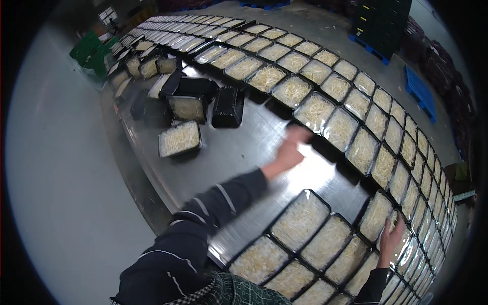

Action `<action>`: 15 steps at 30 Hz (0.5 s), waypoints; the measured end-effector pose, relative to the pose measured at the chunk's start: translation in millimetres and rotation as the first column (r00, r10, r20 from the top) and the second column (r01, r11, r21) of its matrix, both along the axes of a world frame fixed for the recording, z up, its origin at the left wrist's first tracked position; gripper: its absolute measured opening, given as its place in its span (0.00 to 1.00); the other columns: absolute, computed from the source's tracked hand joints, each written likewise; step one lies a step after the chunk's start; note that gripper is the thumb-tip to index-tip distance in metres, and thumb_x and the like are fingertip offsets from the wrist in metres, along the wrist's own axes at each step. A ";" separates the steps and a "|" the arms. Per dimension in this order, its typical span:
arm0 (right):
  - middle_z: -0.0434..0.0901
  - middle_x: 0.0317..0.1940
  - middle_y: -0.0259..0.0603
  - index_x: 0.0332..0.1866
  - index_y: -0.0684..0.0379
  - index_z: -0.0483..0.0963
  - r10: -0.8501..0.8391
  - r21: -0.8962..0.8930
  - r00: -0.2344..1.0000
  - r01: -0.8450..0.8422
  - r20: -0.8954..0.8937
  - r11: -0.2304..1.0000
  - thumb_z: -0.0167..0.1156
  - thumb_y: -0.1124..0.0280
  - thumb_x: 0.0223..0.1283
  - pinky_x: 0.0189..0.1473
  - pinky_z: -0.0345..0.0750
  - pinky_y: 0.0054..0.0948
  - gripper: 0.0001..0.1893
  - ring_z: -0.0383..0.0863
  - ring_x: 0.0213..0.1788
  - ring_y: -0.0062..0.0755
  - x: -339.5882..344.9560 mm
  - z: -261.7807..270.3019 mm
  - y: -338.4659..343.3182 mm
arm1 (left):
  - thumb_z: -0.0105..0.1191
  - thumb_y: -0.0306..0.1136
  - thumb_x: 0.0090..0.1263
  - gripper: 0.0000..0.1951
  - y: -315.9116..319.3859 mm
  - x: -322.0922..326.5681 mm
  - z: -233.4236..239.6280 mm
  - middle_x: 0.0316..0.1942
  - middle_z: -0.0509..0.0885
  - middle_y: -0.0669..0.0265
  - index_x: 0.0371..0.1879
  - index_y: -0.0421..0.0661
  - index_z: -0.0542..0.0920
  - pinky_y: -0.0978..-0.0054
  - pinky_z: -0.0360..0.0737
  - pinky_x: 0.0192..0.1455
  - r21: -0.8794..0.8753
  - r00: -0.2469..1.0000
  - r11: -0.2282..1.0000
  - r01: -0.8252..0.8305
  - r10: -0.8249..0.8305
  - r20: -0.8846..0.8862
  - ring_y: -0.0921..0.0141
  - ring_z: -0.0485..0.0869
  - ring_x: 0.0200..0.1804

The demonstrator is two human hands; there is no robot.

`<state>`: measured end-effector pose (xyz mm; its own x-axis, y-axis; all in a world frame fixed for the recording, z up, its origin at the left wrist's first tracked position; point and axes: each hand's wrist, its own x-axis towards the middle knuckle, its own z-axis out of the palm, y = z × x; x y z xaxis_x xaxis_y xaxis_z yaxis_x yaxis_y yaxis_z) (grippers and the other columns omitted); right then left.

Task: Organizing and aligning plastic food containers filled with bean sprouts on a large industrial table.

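My left hand, blurred, hovers over or touches the steel table, close to the near edge of a long row of film-wrapped black trays of bean sprouts. Whether it holds anything cannot be made out. At the lower right my right hand lies on a wrapped sprout tray or its neighbour; its grip is partly hidden. Nearer my body stands a block of more wrapped trays. One single sprout tray sits tilted on the table's left part.
An overturned black tray and a jumble of dark and filled trays occupy the table's far left. Green crates stand beyond. Across the floor are a blue pallet and stacked dark crates.
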<state>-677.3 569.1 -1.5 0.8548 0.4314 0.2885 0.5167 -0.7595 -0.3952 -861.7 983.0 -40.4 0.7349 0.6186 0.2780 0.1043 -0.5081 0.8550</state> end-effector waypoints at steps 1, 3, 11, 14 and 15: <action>0.74 0.54 0.52 0.62 0.64 0.67 0.067 0.131 0.982 -0.043 -0.179 0.990 0.59 0.64 0.61 0.55 0.73 0.37 0.26 0.77 0.51 0.44 -23.2 10.4 49.8 | 0.66 0.43 0.53 0.33 60.6 -34.1 6.6 0.60 0.71 0.55 0.58 0.44 0.71 0.62 0.66 0.66 0.189 0.969 0.953 -0.239 0.247 -0.022 0.56 0.68 0.64; 0.75 0.54 0.50 0.63 0.63 0.66 0.296 0.248 0.884 -0.214 -0.362 0.945 0.60 0.66 0.61 0.51 0.76 0.34 0.26 0.78 0.49 0.39 -64.1 8.5 138.6 | 0.66 0.53 0.50 0.43 165.1 -89.5 32.0 0.66 0.64 0.51 0.63 0.45 0.66 0.52 0.59 0.68 0.662 0.779 0.624 -0.416 0.620 -0.095 0.52 0.60 0.68; 0.67 0.56 0.64 0.64 0.64 0.63 0.506 0.245 0.845 -0.461 -0.172 0.853 0.65 0.51 0.52 0.56 0.71 0.48 0.38 0.70 0.56 0.60 -210.5 -56.5 523.5 | 0.61 0.54 0.49 0.29 291.4 -186.6 31.3 0.55 0.76 0.52 0.48 0.48 0.81 0.56 0.72 0.57 0.493 0.618 0.864 -0.106 0.446 -0.648 0.52 0.75 0.55; 0.64 0.55 0.66 0.68 0.58 0.58 0.367 0.089 0.903 -0.356 -0.225 0.930 0.68 0.47 0.45 0.51 0.71 0.53 0.46 0.70 0.54 0.62 -272.1 -60.5 576.9 | 0.66 0.49 0.42 0.43 290.2 -205.7 35.9 0.55 0.73 0.53 0.60 0.43 0.67 0.57 0.72 0.55 0.500 0.750 0.850 -0.167 0.439 -0.495 0.54 0.72 0.57; 0.66 0.53 0.63 0.67 0.59 0.59 0.362 0.134 0.920 -0.343 -0.153 0.930 0.69 0.49 0.43 0.51 0.71 0.52 0.46 0.71 0.53 0.61 -284.9 -61.7 586.7 | 0.68 0.43 0.41 0.43 301.7 -208.8 38.1 0.57 0.70 0.53 0.61 0.45 0.67 0.56 0.71 0.56 0.624 0.799 0.755 -0.202 0.495 -0.340 0.54 0.69 0.60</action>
